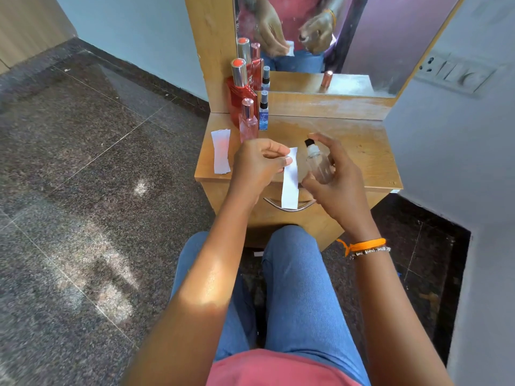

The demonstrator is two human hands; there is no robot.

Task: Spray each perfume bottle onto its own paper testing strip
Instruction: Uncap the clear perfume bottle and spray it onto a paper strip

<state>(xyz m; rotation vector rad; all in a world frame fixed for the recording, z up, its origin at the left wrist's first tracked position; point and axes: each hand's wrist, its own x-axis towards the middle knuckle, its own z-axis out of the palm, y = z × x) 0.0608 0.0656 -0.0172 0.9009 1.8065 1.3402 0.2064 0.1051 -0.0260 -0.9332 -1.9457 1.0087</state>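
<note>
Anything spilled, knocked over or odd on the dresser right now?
Nothing stands out. The three bottles at the back stand upright, spare strips lie flat at the left edge, and the right hand aims the clear bottle at the strip in the left hand.

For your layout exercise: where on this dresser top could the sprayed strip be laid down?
Free: the right half of the dresser top, between the mirror ledge and front edge. Crowded: the left end, with three bottles and spare strips.

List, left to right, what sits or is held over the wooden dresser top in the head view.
Stack of paper strips → left hand → held paper strip → clear spray bottle → right hand. The standing bottles overlap the left hand, so they are omitted.
</note>
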